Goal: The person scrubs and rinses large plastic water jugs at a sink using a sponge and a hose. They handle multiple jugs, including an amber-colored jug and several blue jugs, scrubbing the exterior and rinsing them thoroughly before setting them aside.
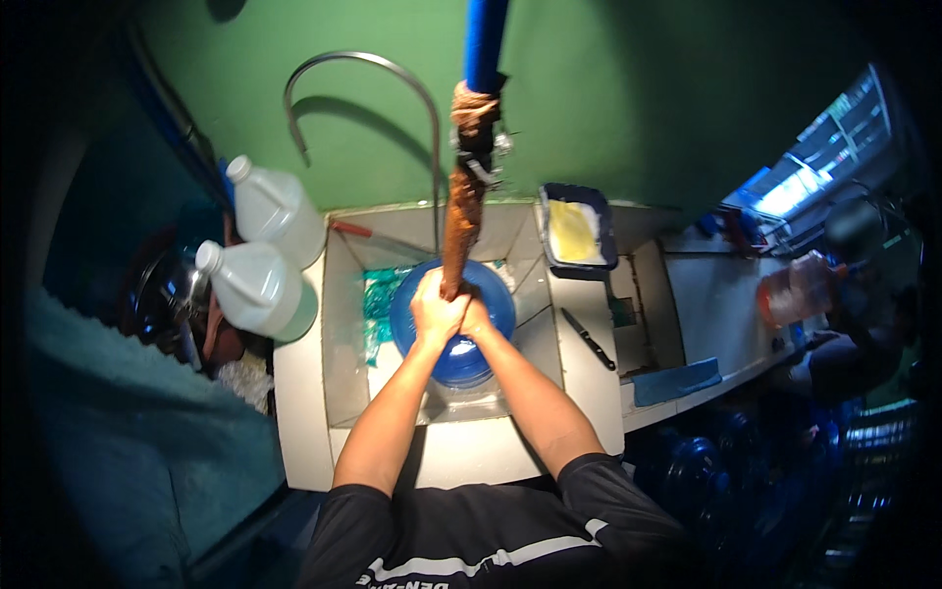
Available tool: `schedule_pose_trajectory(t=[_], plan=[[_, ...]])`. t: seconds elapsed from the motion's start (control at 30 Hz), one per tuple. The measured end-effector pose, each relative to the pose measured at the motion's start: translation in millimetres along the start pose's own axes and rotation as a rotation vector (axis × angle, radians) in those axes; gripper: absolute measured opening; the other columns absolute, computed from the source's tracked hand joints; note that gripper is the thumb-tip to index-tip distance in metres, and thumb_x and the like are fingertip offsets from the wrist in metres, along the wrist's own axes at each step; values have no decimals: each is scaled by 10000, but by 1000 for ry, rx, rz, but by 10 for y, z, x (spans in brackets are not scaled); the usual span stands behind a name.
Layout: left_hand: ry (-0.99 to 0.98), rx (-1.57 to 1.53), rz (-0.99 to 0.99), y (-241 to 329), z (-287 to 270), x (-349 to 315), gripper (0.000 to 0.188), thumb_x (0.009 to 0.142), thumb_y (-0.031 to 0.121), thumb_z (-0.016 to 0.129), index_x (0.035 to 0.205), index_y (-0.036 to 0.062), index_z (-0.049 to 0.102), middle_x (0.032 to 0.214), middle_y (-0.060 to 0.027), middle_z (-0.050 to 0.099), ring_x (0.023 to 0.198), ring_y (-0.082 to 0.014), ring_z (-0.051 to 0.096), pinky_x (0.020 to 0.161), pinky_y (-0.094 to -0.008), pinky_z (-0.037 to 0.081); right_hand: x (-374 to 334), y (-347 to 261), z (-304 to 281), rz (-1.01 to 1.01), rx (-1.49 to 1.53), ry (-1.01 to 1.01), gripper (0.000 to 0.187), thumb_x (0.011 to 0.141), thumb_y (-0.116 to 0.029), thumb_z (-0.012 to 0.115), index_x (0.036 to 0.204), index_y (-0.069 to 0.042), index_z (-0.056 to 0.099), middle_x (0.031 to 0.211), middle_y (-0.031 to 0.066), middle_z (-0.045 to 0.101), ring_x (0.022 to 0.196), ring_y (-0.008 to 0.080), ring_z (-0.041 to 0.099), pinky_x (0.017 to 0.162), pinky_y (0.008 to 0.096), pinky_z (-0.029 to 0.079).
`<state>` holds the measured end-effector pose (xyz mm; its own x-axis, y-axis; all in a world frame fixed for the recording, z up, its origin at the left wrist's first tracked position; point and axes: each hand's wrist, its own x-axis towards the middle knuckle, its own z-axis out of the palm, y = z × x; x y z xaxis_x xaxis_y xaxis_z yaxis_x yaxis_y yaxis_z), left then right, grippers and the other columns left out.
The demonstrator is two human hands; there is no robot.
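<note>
A round blue water jug [461, 368] stands in a tiled sink [535, 294], seen from above. My left hand [432, 309] and my right hand [475, 316] meet over its top, both closed around its upper part. The fingers are partly hidden by each other and by a rusty brown pipe [461, 221]. That pipe comes down just over my hands, its lower end next to my left hand. Its upper part is wrapped and joined to a blue pipe [485, 44]. Beside the jug, crumpled teal plastic [381, 294] lies in the sink.
Two whitish plastic jugs with handles [257, 290] stand on the left ledge. On the right ledge are a dark tub with a yellow cloth [574, 231] and a black-handled knife [589, 339]. A curved metal faucet [368, 57] rises behind. A person [854, 353] is at far right.
</note>
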<state>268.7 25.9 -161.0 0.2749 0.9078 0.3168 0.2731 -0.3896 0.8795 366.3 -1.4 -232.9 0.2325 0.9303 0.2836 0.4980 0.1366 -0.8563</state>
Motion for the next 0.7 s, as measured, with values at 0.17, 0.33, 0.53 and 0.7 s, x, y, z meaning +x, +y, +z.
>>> schedule_pose_trajectory(t=[0.17, 0.33, 0.53, 0.7], plan=[[0, -1, 29, 4, -15, -7, 353, 683, 136, 737, 1015, 42, 661, 1020, -148, 693, 951, -363, 671, 846, -425, 540, -23, -62, -39, 92, 19, 7, 399, 785, -320, 747, 1037, -36, 627, 978, 226, 692, 930, 453, 669, 785, 487, 547], [15, 15, 68, 24, -10, -5, 360, 677, 126, 742, 1017, 43, 660, 1019, -140, 693, 950, -355, 673, 847, -427, 542, -28, -125, -68, 54, 30, 23, 418, 759, -285, 771, 1062, -32, 633, 1002, 218, 699, 959, 418, 685, 799, 457, 551], [-3, -6, 26, 29, -20, -3, 360, 682, 129, 740, 1023, 42, 658, 1024, -144, 691, 956, -358, 671, 855, -430, 541, -32, -149, -92, 69, 116, 32, 402, 744, -272, 786, 1034, -37, 635, 959, 202, 705, 938, 401, 693, 776, 443, 551], [-9, -15, 53, -12, -14, -29, 340, 711, 120, 713, 1033, 29, 652, 1026, -159, 691, 955, -375, 667, 861, -435, 535, -28, -136, -66, 68, 69, 60, 375, 765, -271, 769, 1020, -34, 627, 949, 197, 706, 911, 408, 694, 765, 439, 548]])
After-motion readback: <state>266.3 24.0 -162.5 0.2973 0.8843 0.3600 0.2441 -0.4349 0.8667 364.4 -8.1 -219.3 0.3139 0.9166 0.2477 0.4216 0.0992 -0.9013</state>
